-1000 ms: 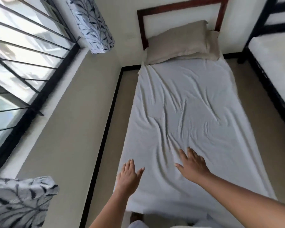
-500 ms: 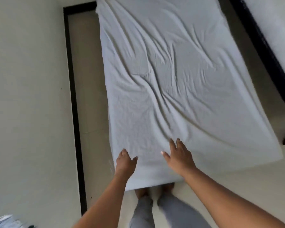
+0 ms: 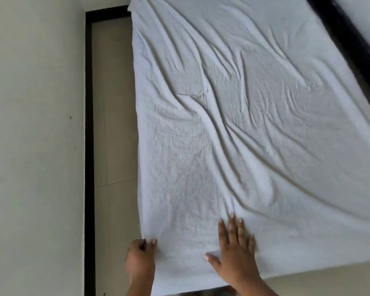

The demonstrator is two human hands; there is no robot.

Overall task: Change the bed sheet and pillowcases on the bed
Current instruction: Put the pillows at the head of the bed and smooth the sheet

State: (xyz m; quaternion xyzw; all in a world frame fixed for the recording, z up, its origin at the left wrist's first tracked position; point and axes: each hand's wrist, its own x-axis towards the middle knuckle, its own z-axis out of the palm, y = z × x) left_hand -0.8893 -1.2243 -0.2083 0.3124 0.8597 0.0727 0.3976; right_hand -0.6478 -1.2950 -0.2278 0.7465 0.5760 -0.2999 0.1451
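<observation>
A wrinkled white bed sheet (image 3: 233, 129) covers the mattress and fills most of the view. My left hand (image 3: 140, 260) is at the sheet's near left corner, fingers curled, pinching the fabric edge. My right hand (image 3: 236, 251) lies flat on the sheet near the foot end, fingers spread and pressing down. Long creases run diagonally across the sheet from my right hand toward the far right. The pillows are out of view.
A narrow strip of beige tiled floor (image 3: 113, 124) lies between the bed and the white wall (image 3: 34, 124), edged by a black skirting (image 3: 88, 124). A second bed's dark frame (image 3: 346, 35) runs along the upper right.
The view has dropped and closed in on the foot of the bed. My left hand went from flat to pinching the sheet's corner. My right hand stays flat, slightly nearer the edge.
</observation>
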